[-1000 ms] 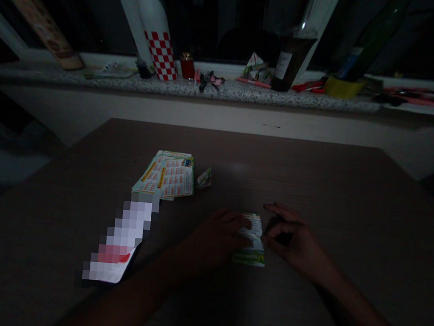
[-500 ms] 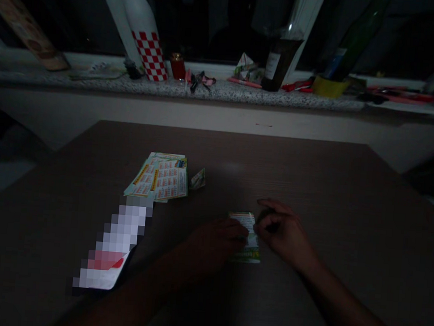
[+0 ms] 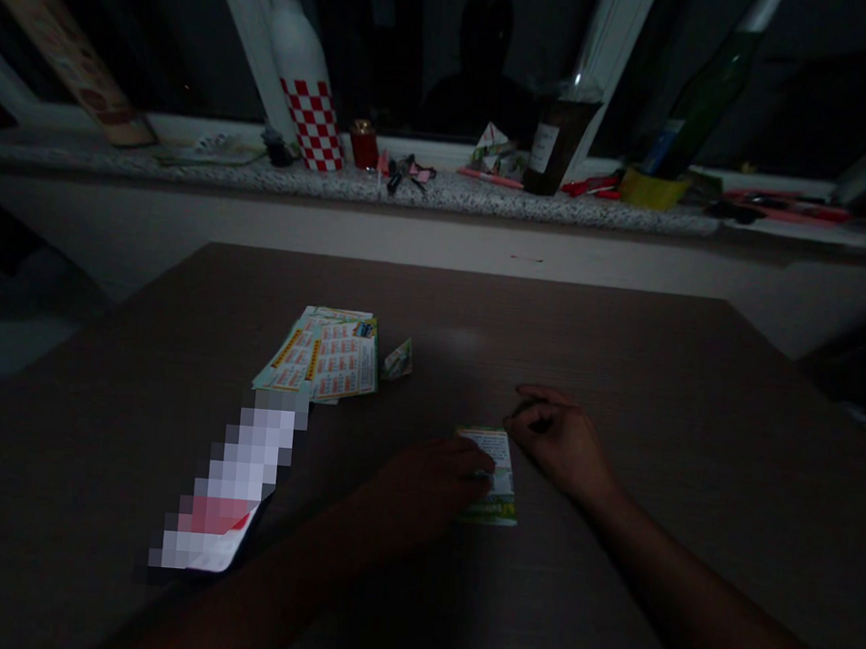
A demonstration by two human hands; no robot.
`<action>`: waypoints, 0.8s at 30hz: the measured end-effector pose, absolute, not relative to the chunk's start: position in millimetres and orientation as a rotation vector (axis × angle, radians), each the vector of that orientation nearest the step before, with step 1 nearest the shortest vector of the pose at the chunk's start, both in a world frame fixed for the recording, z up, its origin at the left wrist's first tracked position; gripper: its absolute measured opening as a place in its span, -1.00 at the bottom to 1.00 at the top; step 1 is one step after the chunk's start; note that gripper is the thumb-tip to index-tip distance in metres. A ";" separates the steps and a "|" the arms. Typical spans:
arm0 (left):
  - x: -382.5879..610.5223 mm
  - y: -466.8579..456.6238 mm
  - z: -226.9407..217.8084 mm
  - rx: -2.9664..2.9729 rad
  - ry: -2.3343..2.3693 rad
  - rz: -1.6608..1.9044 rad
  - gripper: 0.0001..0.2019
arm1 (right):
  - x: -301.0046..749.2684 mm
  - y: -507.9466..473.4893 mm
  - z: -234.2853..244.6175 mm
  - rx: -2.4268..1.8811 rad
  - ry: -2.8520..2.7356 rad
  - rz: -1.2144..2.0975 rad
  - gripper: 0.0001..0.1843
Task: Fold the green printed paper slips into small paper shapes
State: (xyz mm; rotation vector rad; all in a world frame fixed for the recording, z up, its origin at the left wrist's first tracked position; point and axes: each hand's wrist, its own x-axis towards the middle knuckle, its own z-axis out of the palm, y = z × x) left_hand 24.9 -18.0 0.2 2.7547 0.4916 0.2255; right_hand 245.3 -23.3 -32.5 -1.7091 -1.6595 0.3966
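Observation:
A small printed paper card (image 3: 499, 453), with white text areas and a green band along its near edge, lies flat on the table. My left hand (image 3: 431, 484) rests over its left part with bent fingers, holding it down and hiding that side. Thumb and index finger of my right hand (image 3: 565, 445) are pinched together at the card's upper right corner, with the other fingers curved above. Whether a bit of paper is between those fingertips I cannot make out. Left of the hands lies a small folded piece of paper (image 3: 398, 360) beside a fanned stack of printed cards (image 3: 346, 361).
A phone with a lit, blurred screen (image 3: 229, 488) lies left of my left forearm on the dark wooden table (image 3: 626, 350). On the stone windowsill (image 3: 444, 190) behind stand a red-checked white bottle (image 3: 314, 120), a dark cup (image 3: 552, 144) and a green bottle (image 3: 701, 101).
My right hand's pinched fingertips have moved up from the middle of the card's right edge to its upper corner. My left hand stays on the card. The view has shifted slightly.

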 end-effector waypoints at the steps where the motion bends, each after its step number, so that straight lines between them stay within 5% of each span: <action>1: 25.0 -17.8 1.3 2.746 0.499 0.219 -0.74 | 247.2 -24.7 -32.5 -1.686 -1.676 0.418 -0.85; 24: 28.7 -19.6 4.3 2.700 0.535 0.242 -0.82 | 257.6 -66.1 -18.7 -1.643 -2.104 0.678 -0.86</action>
